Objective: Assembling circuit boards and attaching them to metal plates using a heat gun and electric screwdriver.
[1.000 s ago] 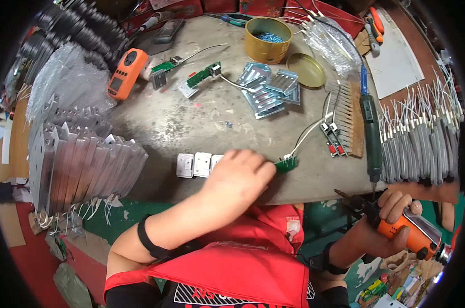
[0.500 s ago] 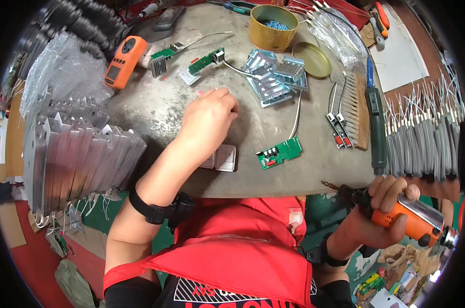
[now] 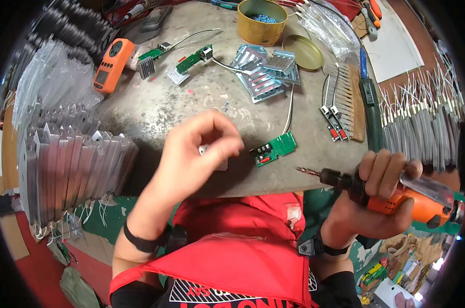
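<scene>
My right hand [image 3: 386, 190] is wrapped round an orange and black power screwdriver [image 3: 340, 179], its bit pointing left over the table's near edge. My left hand [image 3: 196, 154] is curled, with thumb and fingertips pinched together; anything between them is too small to make out. Underneath it, a small metal piece [image 3: 222, 165] lies mostly hidden near the table edge. To the right of this hand rests a green circuit board [image 3: 277, 149] with a white cable. Beyond the hand, tiny screws [image 3: 225, 107] lie on the tabletop.
Silver metal brackets [image 3: 263, 77] are piled beside a yellow tin [image 3: 261, 23] of small screws. An orange meter [image 3: 112, 66] stands far left, above stacked metal housings [image 3: 71, 164]. A brush [image 3: 353, 102] and a green-handled tool [image 3: 370, 97] lie right, near bundled grey wired parts [image 3: 419, 128].
My left hand has drawn back toward me from the middle of the table, its fingers pinched. My right hand has brought the power screwdriver slightly left and up.
</scene>
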The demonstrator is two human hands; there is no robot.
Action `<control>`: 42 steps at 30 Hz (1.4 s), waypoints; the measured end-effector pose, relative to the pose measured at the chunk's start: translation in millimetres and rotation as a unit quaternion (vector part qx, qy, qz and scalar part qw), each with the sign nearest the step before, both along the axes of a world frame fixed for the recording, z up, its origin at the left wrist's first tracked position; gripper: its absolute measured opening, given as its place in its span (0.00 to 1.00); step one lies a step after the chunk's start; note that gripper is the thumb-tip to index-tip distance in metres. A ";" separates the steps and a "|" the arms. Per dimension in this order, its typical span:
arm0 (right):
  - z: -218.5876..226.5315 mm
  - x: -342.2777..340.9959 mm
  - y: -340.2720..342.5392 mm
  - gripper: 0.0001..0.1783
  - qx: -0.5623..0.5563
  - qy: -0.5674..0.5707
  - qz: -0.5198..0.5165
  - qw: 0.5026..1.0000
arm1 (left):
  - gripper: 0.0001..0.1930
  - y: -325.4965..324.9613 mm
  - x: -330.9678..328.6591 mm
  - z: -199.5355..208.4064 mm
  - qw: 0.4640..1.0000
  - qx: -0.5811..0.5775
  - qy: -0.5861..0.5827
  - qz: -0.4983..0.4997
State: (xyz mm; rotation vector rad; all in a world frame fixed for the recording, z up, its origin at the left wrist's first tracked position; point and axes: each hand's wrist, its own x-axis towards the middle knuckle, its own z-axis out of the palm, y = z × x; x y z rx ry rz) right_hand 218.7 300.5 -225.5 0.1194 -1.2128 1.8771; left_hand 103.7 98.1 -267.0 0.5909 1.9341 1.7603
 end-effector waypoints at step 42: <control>-8.0 -20.8 -9.1 0.23 -0.027 0.006 -0.013 1.000 | 0.20 30.0 29.0 -48.5 0.838 -0.274 0.472 -0.030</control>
